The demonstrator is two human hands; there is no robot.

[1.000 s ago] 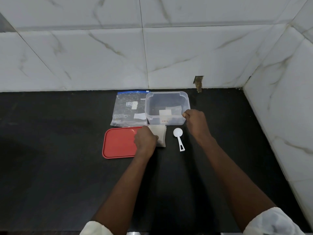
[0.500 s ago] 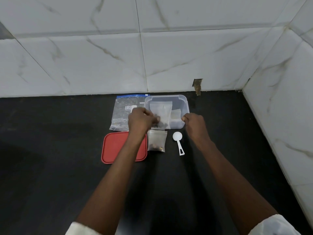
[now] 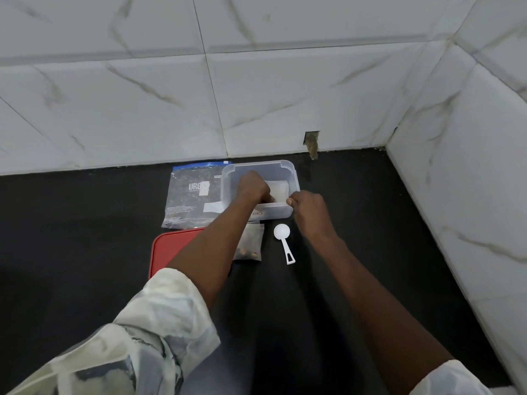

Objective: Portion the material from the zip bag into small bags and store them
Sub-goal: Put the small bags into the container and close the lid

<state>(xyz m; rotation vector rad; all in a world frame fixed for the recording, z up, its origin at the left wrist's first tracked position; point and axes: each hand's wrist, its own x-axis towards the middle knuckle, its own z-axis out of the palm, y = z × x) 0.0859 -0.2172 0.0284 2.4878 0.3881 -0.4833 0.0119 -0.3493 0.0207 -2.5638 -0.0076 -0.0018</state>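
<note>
A clear plastic container [image 3: 288,169] stands at the back of the black counter. My left hand [image 3: 252,189] reaches down inside it, fingers curled on a small bag [image 3: 278,189] that lies on the container's floor. My right hand [image 3: 306,208] pinches the container's front right rim. A second small bag [image 3: 252,240] with brown bits at its bottom lies on the counter just in front of the container, partly under my left forearm. The big zip bag [image 3: 192,195] with a blue seal lies flat to the left of the container.
A red lid [image 3: 168,252] lies front left, partly hidden by my left arm. A white measuring scoop [image 3: 282,238] rests to the right of the second small bag. Marble-tiled walls [image 3: 470,166] close off the back and right of the counter.
My left hand picked one small bag off the counter, lifted it over the container, and has now lowered it inside. My right hand has stayed on the container's rim.
</note>
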